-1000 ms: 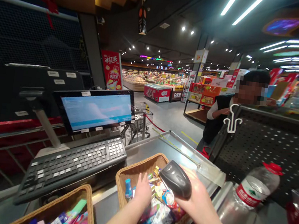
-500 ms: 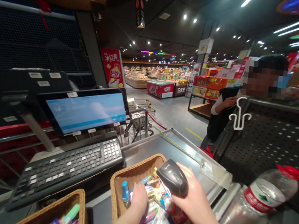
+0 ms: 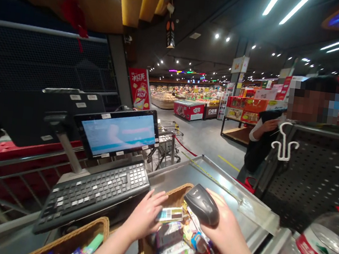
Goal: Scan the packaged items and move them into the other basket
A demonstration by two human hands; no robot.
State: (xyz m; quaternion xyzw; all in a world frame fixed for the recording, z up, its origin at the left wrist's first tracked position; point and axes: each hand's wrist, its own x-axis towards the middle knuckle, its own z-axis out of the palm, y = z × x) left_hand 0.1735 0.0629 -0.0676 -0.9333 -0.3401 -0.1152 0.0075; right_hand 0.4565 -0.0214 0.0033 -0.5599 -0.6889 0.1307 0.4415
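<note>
My right hand (image 3: pixel 224 232) is closed around a black barcode scanner (image 3: pixel 202 203), held over a wicker basket (image 3: pixel 177 190) full of small colourful packets. My left hand (image 3: pixel 145 216) pinches a small flat packet (image 3: pixel 171 214) with a striped label, lifted just above the basket's left rim and right beside the scanner's head. A black keyboard (image 3: pixel 96 194) and a lit touchscreen (image 3: pixel 118 134) stand to the left of my left hand.
A second wicker basket (image 3: pixel 71 242) with packets sits at the lower left. A large water bottle (image 3: pixel 311 251) with a red label lies at the lower right. A steel counter (image 3: pixel 213 175) runs ahead; a person stands behind a black perforated panel (image 3: pixel 315 173).
My left hand came up out of the basket holding a small packet and brought it next to the scanner. The right hand kept the scanner over the basket.
</note>
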